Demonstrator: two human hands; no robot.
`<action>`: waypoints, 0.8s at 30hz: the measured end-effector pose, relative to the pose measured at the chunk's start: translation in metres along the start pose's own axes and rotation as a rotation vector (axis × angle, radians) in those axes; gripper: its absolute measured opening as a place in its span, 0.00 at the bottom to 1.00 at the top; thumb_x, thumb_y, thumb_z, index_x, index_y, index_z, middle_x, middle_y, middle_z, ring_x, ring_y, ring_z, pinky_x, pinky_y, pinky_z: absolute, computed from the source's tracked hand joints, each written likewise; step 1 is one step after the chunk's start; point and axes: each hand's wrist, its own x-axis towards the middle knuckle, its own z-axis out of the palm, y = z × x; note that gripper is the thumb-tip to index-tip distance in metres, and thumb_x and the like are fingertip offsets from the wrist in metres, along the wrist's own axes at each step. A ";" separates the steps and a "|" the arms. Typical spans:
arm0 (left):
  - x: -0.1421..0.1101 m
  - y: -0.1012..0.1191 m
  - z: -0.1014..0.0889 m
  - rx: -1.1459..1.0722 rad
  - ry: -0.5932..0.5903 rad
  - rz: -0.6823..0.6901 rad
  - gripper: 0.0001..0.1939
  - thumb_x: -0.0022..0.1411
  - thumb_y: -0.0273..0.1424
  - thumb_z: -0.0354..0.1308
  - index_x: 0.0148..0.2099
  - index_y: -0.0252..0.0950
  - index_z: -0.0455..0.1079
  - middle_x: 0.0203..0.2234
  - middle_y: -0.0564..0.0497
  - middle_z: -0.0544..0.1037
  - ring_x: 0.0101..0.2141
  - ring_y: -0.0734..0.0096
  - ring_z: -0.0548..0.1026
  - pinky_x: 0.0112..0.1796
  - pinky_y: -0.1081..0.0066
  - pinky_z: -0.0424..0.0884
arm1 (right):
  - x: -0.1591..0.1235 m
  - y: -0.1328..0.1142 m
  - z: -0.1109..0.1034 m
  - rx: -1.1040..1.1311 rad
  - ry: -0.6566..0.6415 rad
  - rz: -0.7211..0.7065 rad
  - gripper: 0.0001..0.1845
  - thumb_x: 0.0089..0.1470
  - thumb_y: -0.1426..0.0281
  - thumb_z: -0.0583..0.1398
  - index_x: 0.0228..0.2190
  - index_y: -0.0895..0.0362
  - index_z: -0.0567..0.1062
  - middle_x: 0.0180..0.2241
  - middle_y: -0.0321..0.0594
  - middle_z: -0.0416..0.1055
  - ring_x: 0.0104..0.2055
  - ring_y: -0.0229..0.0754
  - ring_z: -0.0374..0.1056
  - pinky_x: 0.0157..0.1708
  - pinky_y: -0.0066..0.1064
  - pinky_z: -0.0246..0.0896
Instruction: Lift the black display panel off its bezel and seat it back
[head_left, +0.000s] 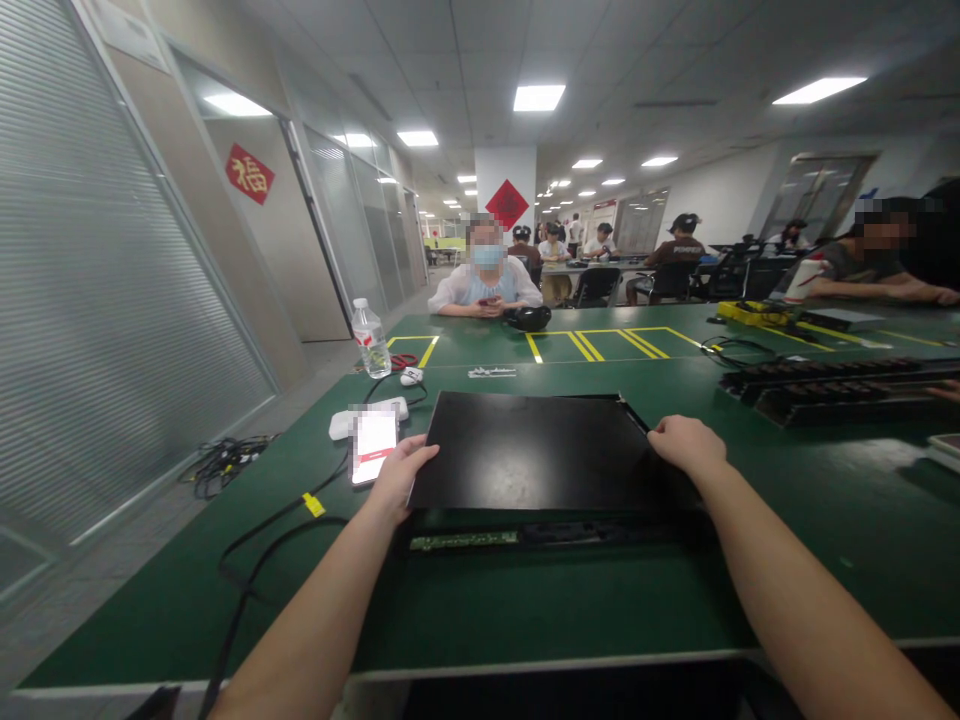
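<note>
Two bare forearms stretch forward over the table, angled inward, and here are two hands on one black panel [536, 455]! The left hand [405, 475] has the panel's 9 o'clock edge, thumb laid on top, the other fingers mostly hidden, barely open beyond the panel's thickness. The right hand [688, 445] is bent at the wrist, knuckles up, fingers curled close and pinching the edge near 2 o'clock. So the panel sits at 3 o'clock from the left hand, 9 o'clock from the right, right between them!

Under its near edge, at 6 o'clock, one strip of green circuit board [465, 541] shows. Past the left hand, at 9 o'clock, one lit phone [375, 448] leans against a white block [346, 422]. One water bottle [371, 345] stands at 10 o'clock, one pair of red-handled scissors [403, 361] just beside it. Straight up at 12 o'clock, one glossy black object [528, 319], with one masked person [487, 285] seated behind it! And toward 2 o'clock, well apart, long dark racks [840, 390] on the green table [570, 620].
</note>
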 end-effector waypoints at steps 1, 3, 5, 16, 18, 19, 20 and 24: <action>0.000 0.000 0.000 0.001 -0.001 -0.005 0.20 0.53 0.21 0.73 0.47 0.34 0.76 0.34 0.44 0.86 0.29 0.61 0.84 0.29 0.68 0.80 | 0.002 0.000 0.000 0.002 -0.002 -0.002 0.13 0.56 0.64 0.60 0.33 0.54 0.85 0.44 0.56 0.81 0.49 0.62 0.78 0.42 0.45 0.73; -0.002 0.001 0.002 -0.001 -0.002 -0.012 0.20 0.54 0.21 0.73 0.49 0.33 0.76 0.34 0.44 0.86 0.29 0.62 0.84 0.30 0.68 0.80 | 0.006 0.001 -0.001 0.014 -0.001 0.012 0.13 0.55 0.64 0.61 0.32 0.54 0.85 0.43 0.57 0.81 0.48 0.61 0.78 0.43 0.45 0.73; -0.005 0.002 0.004 -0.008 0.007 -0.006 0.23 0.55 0.21 0.72 0.53 0.33 0.76 0.34 0.43 0.87 0.29 0.61 0.84 0.30 0.69 0.80 | 0.008 0.001 -0.001 0.029 -0.004 0.042 0.12 0.54 0.63 0.62 0.32 0.54 0.86 0.42 0.57 0.81 0.48 0.60 0.79 0.43 0.45 0.74; -0.010 0.004 0.008 0.042 -0.005 0.026 0.29 0.61 0.20 0.65 0.64 0.33 0.74 0.35 0.44 0.88 0.31 0.62 0.85 0.36 0.68 0.81 | -0.007 -0.017 -0.002 -0.057 -0.027 0.079 0.20 0.61 0.64 0.57 0.43 0.59 0.86 0.48 0.59 0.80 0.50 0.60 0.78 0.46 0.44 0.73; -0.010 0.003 0.008 0.044 -0.002 0.046 0.28 0.60 0.21 0.66 0.63 0.34 0.75 0.36 0.44 0.88 0.32 0.61 0.86 0.37 0.67 0.81 | -0.012 -0.020 -0.003 -0.065 -0.021 0.075 0.21 0.61 0.65 0.56 0.44 0.59 0.86 0.47 0.59 0.80 0.50 0.60 0.78 0.46 0.43 0.73; -0.010 0.003 0.008 0.043 -0.003 0.051 0.28 0.59 0.21 0.67 0.63 0.34 0.76 0.36 0.44 0.88 0.33 0.61 0.86 0.37 0.67 0.81 | -0.015 -0.021 -0.003 -0.071 -0.022 0.071 0.21 0.61 0.65 0.56 0.44 0.60 0.86 0.47 0.60 0.80 0.50 0.60 0.78 0.46 0.43 0.73; -0.010 0.002 0.008 0.042 -0.005 0.055 0.28 0.59 0.21 0.67 0.62 0.34 0.76 0.37 0.44 0.88 0.34 0.60 0.86 0.38 0.67 0.81 | -0.017 -0.022 -0.004 -0.077 -0.025 0.065 0.22 0.62 0.66 0.55 0.45 0.60 0.86 0.48 0.60 0.80 0.50 0.59 0.78 0.46 0.43 0.73; -0.009 0.002 0.007 0.043 -0.010 0.064 0.27 0.58 0.21 0.67 0.61 0.34 0.77 0.37 0.44 0.87 0.35 0.60 0.86 0.37 0.68 0.80 | -0.025 -0.028 -0.004 -0.102 -0.023 0.049 0.23 0.62 0.66 0.54 0.47 0.61 0.85 0.48 0.60 0.80 0.50 0.59 0.78 0.46 0.43 0.73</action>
